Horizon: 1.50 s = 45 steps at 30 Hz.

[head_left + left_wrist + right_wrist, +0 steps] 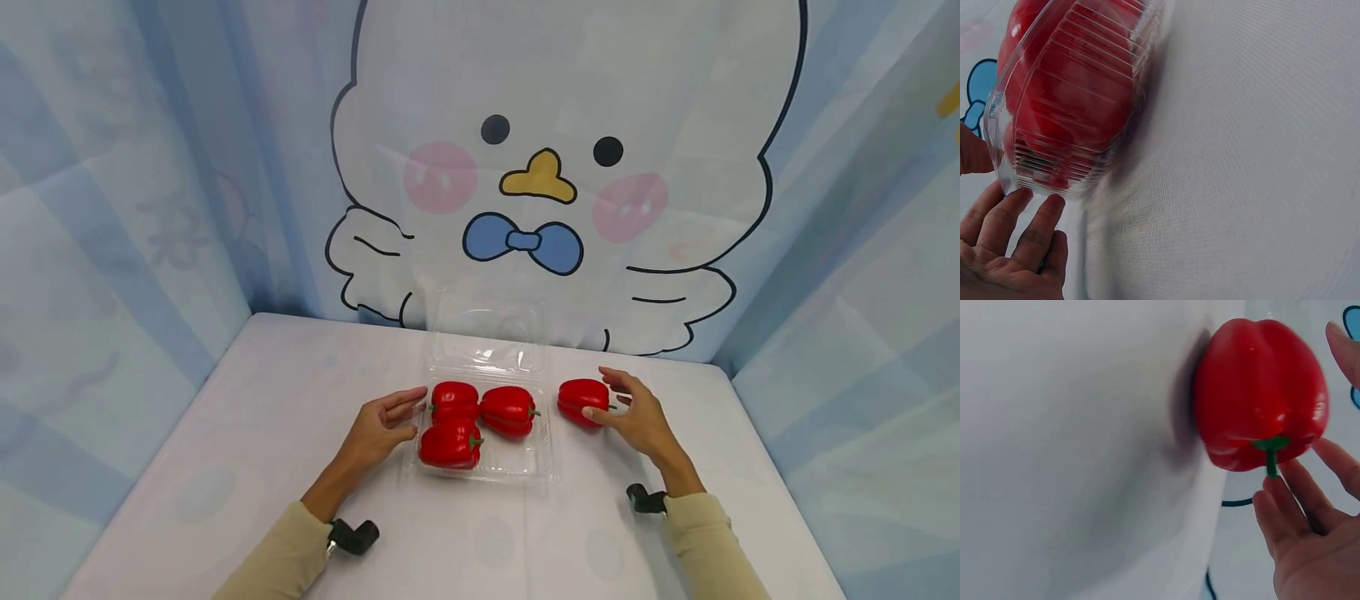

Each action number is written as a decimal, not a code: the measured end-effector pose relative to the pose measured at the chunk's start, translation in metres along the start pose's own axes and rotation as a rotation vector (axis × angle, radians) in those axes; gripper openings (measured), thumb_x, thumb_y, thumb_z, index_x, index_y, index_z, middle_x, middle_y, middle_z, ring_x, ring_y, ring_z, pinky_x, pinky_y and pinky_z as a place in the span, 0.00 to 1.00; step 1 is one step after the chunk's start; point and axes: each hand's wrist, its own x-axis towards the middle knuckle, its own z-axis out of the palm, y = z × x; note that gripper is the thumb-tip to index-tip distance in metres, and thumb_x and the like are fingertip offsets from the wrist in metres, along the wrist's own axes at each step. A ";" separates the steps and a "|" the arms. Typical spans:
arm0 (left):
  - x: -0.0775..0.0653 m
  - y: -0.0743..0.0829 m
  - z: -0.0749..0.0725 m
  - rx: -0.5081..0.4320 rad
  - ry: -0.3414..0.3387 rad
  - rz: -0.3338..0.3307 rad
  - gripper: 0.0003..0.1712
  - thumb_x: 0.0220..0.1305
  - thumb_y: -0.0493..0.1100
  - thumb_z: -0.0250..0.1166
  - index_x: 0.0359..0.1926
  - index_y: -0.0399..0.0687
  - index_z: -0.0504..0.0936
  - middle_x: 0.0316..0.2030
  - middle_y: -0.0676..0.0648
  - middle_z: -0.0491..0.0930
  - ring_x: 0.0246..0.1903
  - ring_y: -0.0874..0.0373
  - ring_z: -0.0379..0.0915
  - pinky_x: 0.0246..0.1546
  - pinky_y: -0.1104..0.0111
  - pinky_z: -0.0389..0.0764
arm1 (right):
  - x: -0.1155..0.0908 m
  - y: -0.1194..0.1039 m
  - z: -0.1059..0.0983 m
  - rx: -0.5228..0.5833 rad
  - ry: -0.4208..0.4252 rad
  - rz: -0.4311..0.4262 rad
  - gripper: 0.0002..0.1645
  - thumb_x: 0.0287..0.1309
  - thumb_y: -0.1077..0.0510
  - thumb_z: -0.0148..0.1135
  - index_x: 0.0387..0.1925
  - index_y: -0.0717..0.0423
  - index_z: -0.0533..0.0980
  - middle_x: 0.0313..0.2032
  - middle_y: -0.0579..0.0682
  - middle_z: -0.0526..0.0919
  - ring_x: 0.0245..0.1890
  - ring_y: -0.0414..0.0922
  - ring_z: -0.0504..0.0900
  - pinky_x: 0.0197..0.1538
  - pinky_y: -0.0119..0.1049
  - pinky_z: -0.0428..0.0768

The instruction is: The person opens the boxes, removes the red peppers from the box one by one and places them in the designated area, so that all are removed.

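Observation:
A clear plastic clamshell box (517, 463) lies on the table with its lid (480, 354) raised at the back. Three red bell peppers sit inside: one at back left (454, 398), one at right (506, 410) and one at front left (448, 444). My left hand (378, 429) is at the box's left side, its fairly straight fingertips (1047, 209) right at the ribbed wall. To the right of the box, a fourth bell pepper (1260, 394) rests on the table. Around its green-stemmed end, my right hand (637, 419) spreads its thumb and fingers without gripping.
A white cloth covers the table (495, 542). Behind it hangs a curtain (675, 100) with a cartoon bird, and blue-striped curtains close in both sides. Each wrist wears a small black camera, the left one (355, 537) near the sleeve cuff.

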 end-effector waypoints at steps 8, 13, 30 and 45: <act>0.001 -0.002 -0.001 -0.005 0.000 -0.004 0.39 0.63 0.28 0.66 0.75 0.41 0.72 0.76 0.41 0.73 0.76 0.41 0.69 0.66 0.62 0.79 | -0.011 -0.026 -0.007 -0.018 0.112 -0.154 0.55 0.55 0.47 0.82 0.79 0.49 0.64 0.75 0.60 0.70 0.75 0.63 0.69 0.74 0.67 0.74; 0.000 -0.001 -0.001 -0.010 -0.002 0.002 0.39 0.63 0.28 0.66 0.75 0.40 0.72 0.75 0.40 0.73 0.76 0.41 0.69 0.66 0.62 0.79 | -0.017 -0.042 -0.004 0.001 0.146 -0.225 0.56 0.52 0.47 0.83 0.79 0.46 0.65 0.75 0.56 0.70 0.74 0.60 0.69 0.73 0.68 0.74; -0.001 0.002 0.000 0.003 0.008 0.000 0.39 0.62 0.28 0.66 0.75 0.40 0.72 0.76 0.39 0.72 0.76 0.40 0.68 0.67 0.59 0.79 | -0.036 -0.083 0.044 0.007 0.121 -0.332 0.58 0.45 0.50 0.88 0.77 0.41 0.69 0.73 0.53 0.71 0.74 0.56 0.69 0.67 0.67 0.80; -0.002 0.004 0.000 -0.012 -0.001 -0.008 0.39 0.62 0.27 0.65 0.76 0.39 0.72 0.76 0.39 0.72 0.76 0.41 0.68 0.67 0.62 0.79 | -0.026 -0.082 0.082 -0.023 0.006 -0.261 0.55 0.45 0.49 0.87 0.75 0.42 0.71 0.73 0.52 0.71 0.76 0.56 0.67 0.71 0.67 0.78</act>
